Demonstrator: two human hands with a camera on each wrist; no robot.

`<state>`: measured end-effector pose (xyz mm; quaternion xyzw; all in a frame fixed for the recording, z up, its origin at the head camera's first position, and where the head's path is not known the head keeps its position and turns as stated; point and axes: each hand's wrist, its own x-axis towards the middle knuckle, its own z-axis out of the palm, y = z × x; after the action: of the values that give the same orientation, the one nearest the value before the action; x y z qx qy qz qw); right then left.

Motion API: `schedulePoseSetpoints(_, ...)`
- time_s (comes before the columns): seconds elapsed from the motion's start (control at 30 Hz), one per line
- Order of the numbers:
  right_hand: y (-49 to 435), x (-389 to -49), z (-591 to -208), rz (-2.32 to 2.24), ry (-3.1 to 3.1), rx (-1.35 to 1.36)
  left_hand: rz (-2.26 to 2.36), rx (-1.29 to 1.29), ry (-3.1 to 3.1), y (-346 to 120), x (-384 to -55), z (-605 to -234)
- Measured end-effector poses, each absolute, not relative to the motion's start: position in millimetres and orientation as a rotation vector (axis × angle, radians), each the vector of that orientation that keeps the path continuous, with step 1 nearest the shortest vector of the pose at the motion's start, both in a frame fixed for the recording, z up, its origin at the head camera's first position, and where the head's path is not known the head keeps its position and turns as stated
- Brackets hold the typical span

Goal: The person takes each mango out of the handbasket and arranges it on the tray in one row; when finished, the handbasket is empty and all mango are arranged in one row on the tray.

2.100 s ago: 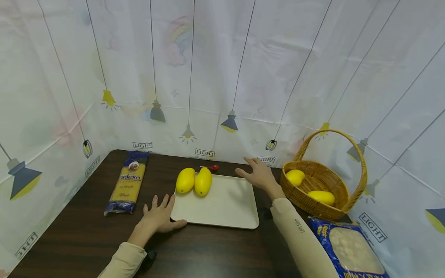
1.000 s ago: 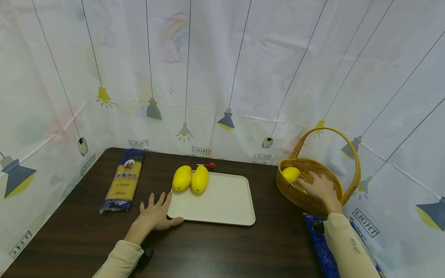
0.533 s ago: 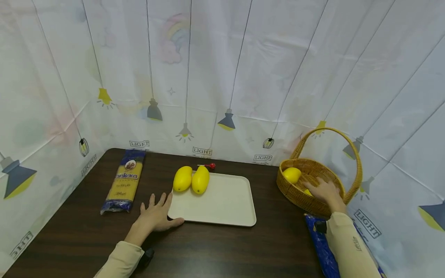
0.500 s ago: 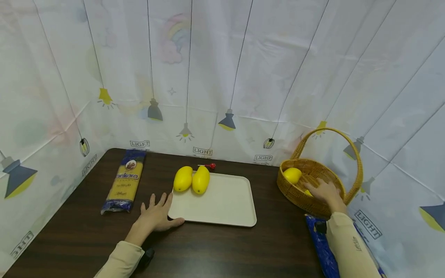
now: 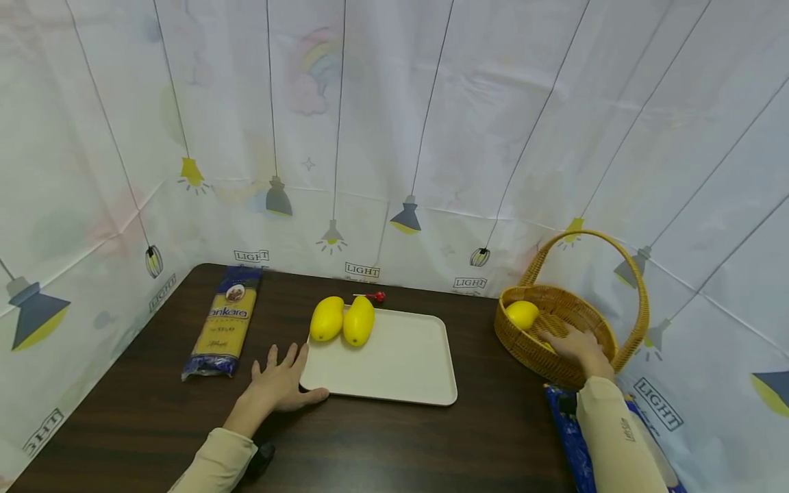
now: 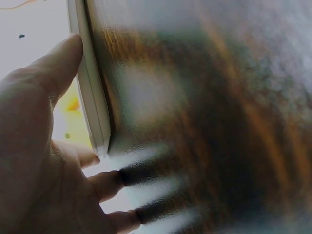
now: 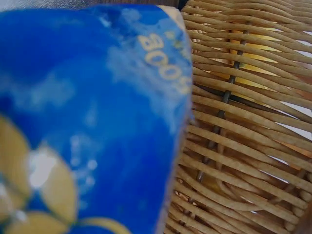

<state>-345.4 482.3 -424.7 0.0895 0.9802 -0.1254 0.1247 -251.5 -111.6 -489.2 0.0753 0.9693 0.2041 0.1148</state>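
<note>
My left hand (image 5: 277, 383) lies with spread fingers at the left edge of a cream tray (image 5: 401, 363); in the left wrist view the thumb (image 6: 68, 56) touches the tray's rim. Two yellow mangoes, one (image 5: 327, 318) beside the other (image 5: 359, 322), rest at the tray's back left. Inside the wicker basket (image 5: 533, 359) on the right, my right hand (image 5: 579, 349) grips a mango (image 5: 548, 346), mostly hidden beneath it; its fingertips are out of sight. Another mango (image 5: 522, 313) sits at the basket's left side. The right wrist view shows basket weave, not the hand.
A blue-and-yellow pasta packet (image 5: 224, 322) lies at the left. Behind the tray is a red lollipop (image 5: 379, 296). A blue bag (image 5: 564, 428) lies in front of the basket, under the right forearm. The basket's tall handle (image 5: 643, 301) arches over it. Patterned cloth hangs behind.
My right hand has moved from above the tray's back right corner into the basket, over the nearer mango, and its thumb has drawn in. The left hand stays by the tray.
</note>
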Motion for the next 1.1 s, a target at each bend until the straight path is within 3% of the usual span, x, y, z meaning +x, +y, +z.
schedulePoseSetpoints(1.1, 484.3, -343.1, -431.0, -0.395, 2.990, 0.263, 0.608, 0.206, 2.843, -111.0, -254.4, -494.9)
